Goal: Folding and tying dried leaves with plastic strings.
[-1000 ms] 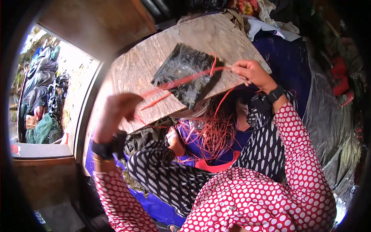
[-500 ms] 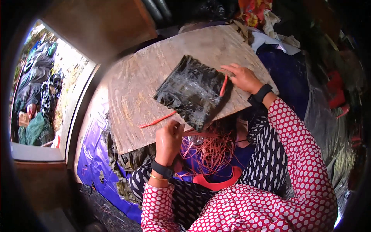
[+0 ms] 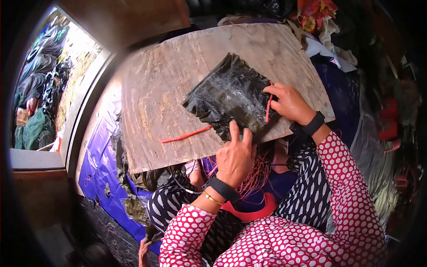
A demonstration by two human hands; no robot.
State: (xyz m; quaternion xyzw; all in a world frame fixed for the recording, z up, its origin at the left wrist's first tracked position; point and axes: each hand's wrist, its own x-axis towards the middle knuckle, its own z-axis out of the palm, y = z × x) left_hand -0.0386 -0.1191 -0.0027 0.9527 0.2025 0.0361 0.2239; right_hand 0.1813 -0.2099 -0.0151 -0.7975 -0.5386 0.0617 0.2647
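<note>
A folded stack of black plastic sheet (image 3: 233, 95) lies flat and slightly turned on the wooden board (image 3: 153, 95). A red plastic strip (image 3: 187, 134) sticks out from its left side, and a red length (image 3: 267, 111) shows at its right edge; whether they join underneath is hidden. My right hand (image 3: 290, 103) is closed at that right edge, thumb and forefinger pinching the red strip's upper end. My left hand (image 3: 235, 158) is at the near edge with fingers stretched out, the tips resting on the black plastic and nothing gripped.
Below the board's near edge, a tangle of red strips (image 3: 253, 178) lies between my legs beside a red curved rim (image 3: 255, 212). Blue-purple sheeting (image 3: 106, 164) covers the floor at the left. An opening at far left shows heaped netting (image 3: 35, 127).
My left hand has moved right and up from the board's near edge onto the black plastic. My right hand has closed on the red strip. The view has shifted a little.
</note>
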